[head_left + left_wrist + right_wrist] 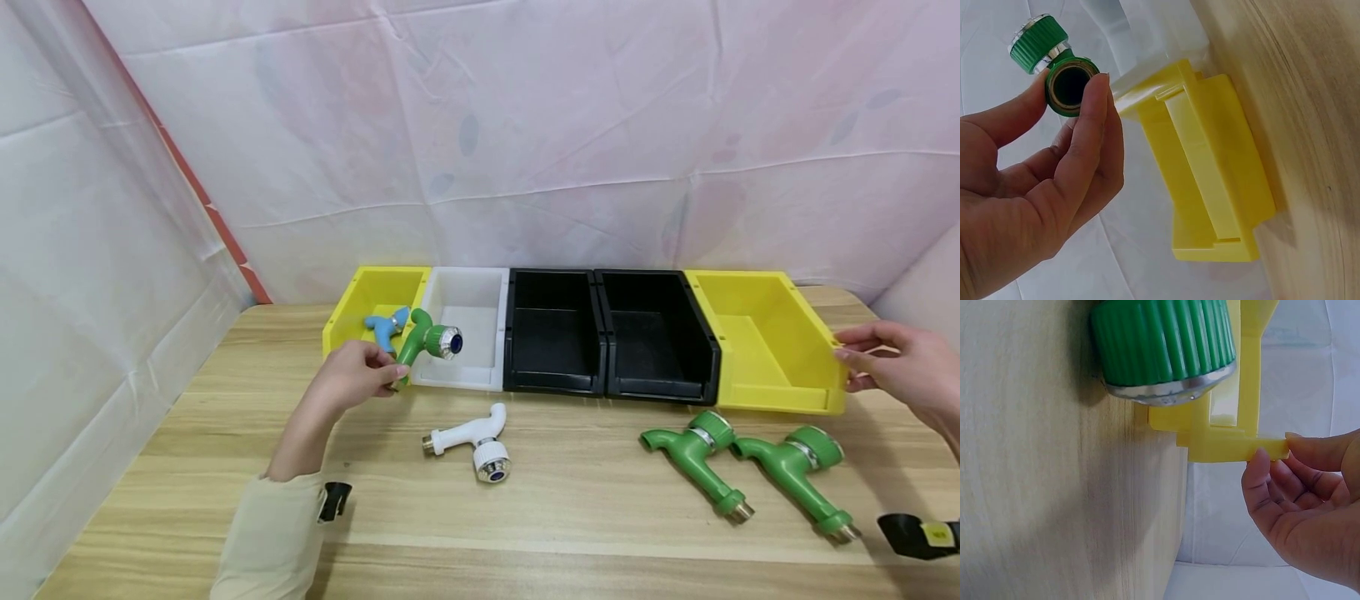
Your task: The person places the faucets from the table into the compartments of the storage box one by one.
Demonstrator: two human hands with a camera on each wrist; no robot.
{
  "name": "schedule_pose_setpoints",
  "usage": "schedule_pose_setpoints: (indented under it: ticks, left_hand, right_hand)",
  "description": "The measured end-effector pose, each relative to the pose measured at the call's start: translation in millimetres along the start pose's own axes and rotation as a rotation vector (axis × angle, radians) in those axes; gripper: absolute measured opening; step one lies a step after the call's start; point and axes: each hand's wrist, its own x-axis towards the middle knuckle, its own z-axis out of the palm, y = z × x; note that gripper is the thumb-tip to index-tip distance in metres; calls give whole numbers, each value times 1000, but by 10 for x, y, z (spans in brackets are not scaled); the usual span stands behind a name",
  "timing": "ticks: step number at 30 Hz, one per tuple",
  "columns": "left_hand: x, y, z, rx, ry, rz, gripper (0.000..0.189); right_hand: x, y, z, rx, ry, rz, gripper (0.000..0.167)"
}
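Your left hand [358,375] holds a green tap [414,342], thumb and fingers pinching its threaded end, and the tap's knob [444,342] sits at 2 o'clock from that hand. You have this tap up off the table [570,517], by the front of the left yellow bin [375,287] and the white bin [471,333]; whether it touches either, you cannot tell. A blue tap [385,327] lies in the left yellow bin.

Your right hand [903,367] pinches the rim of the right yellow bin [750,342] at its 3 o'clock side, thumb on one face and fingers on the other.

Between the white bin and the right yellow one stand a black bin [556,337] and a second black bin [648,346], making one row in front of the cloth [555,133].

Nearer you, a white tap [472,433] lies on the table at 5 o'clock from the held tap, its threaded end toward 9 o'clock. At 3 o'clock from it lie a second green tap [693,458] and a third green tap [795,475], side by side, knobs toward 1 o'clock.
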Motion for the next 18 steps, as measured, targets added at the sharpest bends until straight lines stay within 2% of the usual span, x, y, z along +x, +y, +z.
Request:
schedule_pose_setpoints:
  ticks: [1, 5, 7, 9, 11, 13, 16, 18]
  left_hand:
    - [6, 3, 0, 5, 2, -1, 17]
    - [21, 20, 4, 24, 8, -2, 17]
    - [27, 31, 7, 26, 9, -3, 17]
    - [30, 43, 12, 27, 9, 1, 18]
    - [34, 55, 15, 28, 10, 5, 17]
    - [38, 67, 18, 28, 11, 6, 17]
    - [45, 87, 25, 34, 14, 2, 17]
    - [51, 100, 29, 35, 15, 0, 18]
  right_hand:
    - [-59, -156, -4, 16, 8, 27, 21]
    - [-134, -336, -8, 7, -13, 26, 23]
    - [-115, -274, -12, 19, -8, 25, 21]
    - [-77, -141, -24, 17, -12, -14, 21]
    - [-40, -59, -33, 34, -18, -10, 23]
    - [1, 31, -35, 51, -12, -10, 17]
    - [-7, -19, -34, 61, -27, 1, 22]
    - [0, 17, -26, 61, 1, -14, 11]
